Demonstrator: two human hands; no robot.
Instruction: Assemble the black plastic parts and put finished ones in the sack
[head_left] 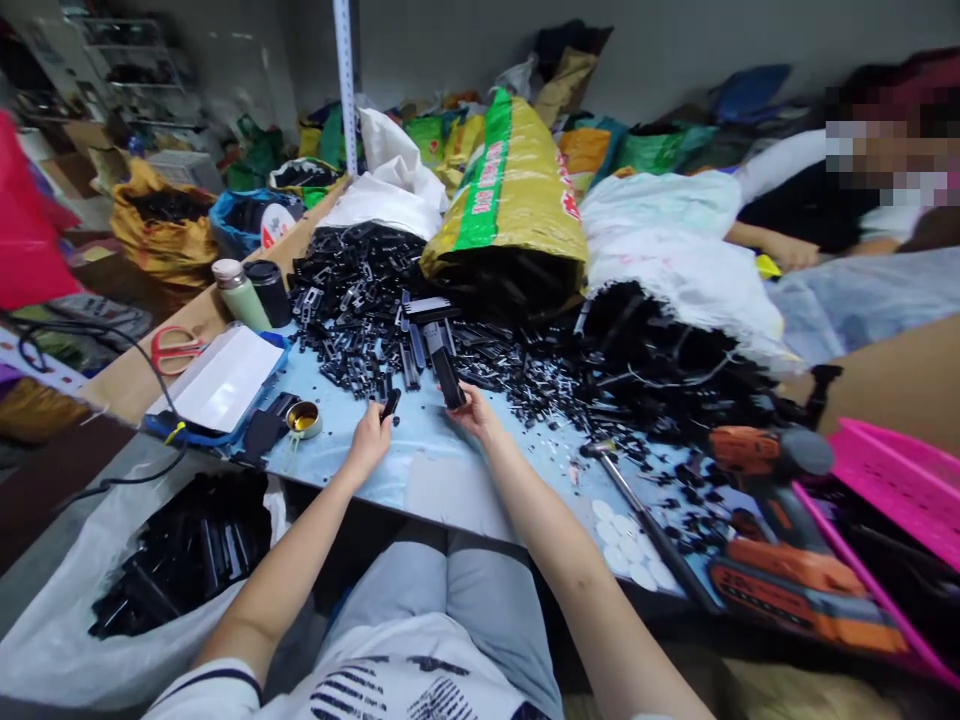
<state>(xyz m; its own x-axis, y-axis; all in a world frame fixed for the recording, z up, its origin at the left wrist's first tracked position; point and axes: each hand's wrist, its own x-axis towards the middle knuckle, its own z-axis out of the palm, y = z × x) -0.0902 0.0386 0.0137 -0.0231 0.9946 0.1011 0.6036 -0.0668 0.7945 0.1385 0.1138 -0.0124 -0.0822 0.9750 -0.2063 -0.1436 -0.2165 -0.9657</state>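
My right hand (pixel 474 410) is closed around the lower end of a long black plastic piece (pixel 444 365), which tilts up and away from me over the table. A small black part (pixel 390 403) is pinched in my left hand (pixel 373 432), a short way to the left. Beyond both hands lies a heap of small black parts (pixel 360 300), spilling from sacks. Several longer black strips (pixel 409 368) stick out of the heap near the held piece. Just in front of my lap, a grey sheet (pixel 450 492) covers the table edge.
At right lie a hammer (pixel 637 505), white discs (pixel 626 545), an orange power drill (pixel 795 540) and a pink basket (pixel 900 490). Left are scissors (pixel 176 350), a metal cup (pixel 304 420) and a white sack (pixel 60 610) of black pieces. Another person's hand (pixel 791 250) is at far right.
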